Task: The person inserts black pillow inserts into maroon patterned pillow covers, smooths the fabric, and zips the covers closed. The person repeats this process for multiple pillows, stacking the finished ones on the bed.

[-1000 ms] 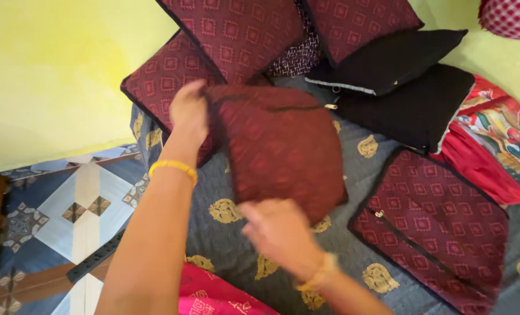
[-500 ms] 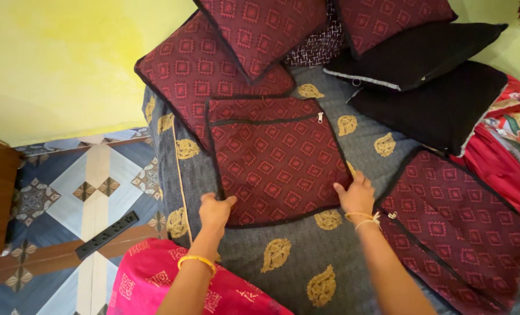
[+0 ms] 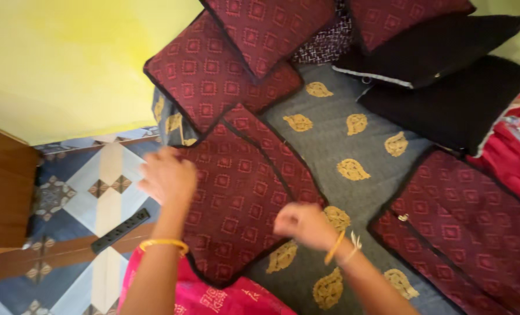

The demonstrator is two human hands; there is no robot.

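Cover: maroon patterned cushion cover (image 3: 236, 198), flat, turned at an angle, lying across the near-left part of the grey bedspread (image 3: 341, 140); one corner hangs over the bed edge toward the floor.
Left hand: left hand (image 3: 167, 178) on the cover's left edge, fingers curled, blurred; it seems to hold the edge, but grip cannot be told for sure.
Right hand: right hand (image 3: 305, 224) at the cover's right edge, fingers bunched in a loose fist, blurred; whether it pinches the cloth cannot be told.
Wrists: yellow bangle (image 3: 163, 245) on the left; bangle and thread on the right.
Behind cover: maroon cushions (image 3: 213, 76) stacked against the yellow wall (image 3: 55, 58), the nearest touching the cover's far corner.
Right side: black cushions (image 3: 446, 87) at top right; another maroon cover (image 3: 458, 227) flat on the bedspread, apart from the held one.
Floor: patterned tiles with a black power strip (image 3: 121, 230).
Near edge: pink cloth (image 3: 213, 297) below the cover.
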